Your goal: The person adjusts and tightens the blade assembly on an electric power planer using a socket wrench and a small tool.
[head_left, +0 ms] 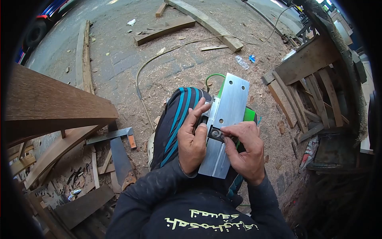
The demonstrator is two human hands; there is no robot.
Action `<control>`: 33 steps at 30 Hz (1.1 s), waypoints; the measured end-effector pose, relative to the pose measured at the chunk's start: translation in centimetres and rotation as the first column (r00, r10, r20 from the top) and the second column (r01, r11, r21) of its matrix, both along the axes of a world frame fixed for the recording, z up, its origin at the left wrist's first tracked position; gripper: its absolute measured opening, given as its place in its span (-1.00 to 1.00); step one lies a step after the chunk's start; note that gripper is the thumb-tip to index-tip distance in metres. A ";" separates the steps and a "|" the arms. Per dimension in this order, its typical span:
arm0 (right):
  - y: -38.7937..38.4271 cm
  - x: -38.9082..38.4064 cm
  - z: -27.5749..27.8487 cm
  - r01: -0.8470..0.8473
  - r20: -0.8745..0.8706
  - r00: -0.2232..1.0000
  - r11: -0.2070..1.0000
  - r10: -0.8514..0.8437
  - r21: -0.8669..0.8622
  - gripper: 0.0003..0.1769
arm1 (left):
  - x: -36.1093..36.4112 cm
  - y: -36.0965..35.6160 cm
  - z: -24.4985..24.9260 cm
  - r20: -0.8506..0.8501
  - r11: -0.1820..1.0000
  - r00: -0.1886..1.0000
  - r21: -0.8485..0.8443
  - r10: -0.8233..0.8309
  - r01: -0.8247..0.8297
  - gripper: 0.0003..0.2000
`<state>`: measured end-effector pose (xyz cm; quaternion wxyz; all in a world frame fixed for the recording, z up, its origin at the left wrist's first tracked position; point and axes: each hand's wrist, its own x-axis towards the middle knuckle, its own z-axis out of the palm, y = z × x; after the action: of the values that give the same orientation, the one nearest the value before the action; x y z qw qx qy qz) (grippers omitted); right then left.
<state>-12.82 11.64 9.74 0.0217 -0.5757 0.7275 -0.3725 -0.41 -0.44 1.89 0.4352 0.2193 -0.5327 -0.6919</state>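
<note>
An electric hand planer (234, 99) lies sole up across my lap, its bright metal plates showing and green body parts at the sides. A dark slot between the plates bares the cutter block (215, 134) with a round bolt-like part. My left hand (192, 139) holds the planer's left side, thumb by the slot and index finger stretched along the edge. Thumb and forefinger of my right hand (247, 148) are pinched together at the slot's right end. Whatever is between them is too small or hidden to name.
At left are a large wooden beam (59, 95), a hand saw (122, 159) and a metal square (113, 136). Planks (203, 22) and a hose or cable (175, 51) lie on the shaving-strewn ground. A slatted wooden frame (306, 95) stands at right.
</note>
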 end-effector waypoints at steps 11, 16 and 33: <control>0.2 -0.1 0.1 -0.028 -0.028 0.999 1.000 0.028 0.013 -0.56 | 0.0 0.0 -0.1 0.002 1.000 1.000 0.005 0.005 -0.005 -0.42; 0.1 0.3 0.4 0.026 -0.039 0.999 1.000 -0.026 0.015 -0.57 | 0.3 -0.2 -0.5 0.018 0.999 0.999 -0.012 -0.037 0.037 -0.40; 0.2 0.4 -0.2 -0.008 -0.004 1.000 1.000 0.008 -0.014 -0.59 | 0.4 0.0 0.0 -0.003 0.999 0.999 0.001 -0.049 0.049 -0.41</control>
<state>-12.45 11.88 9.56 0.0177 -0.5795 0.7227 -0.3761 -0.04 -0.48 1.89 0.4185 0.2055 -0.5370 -0.7031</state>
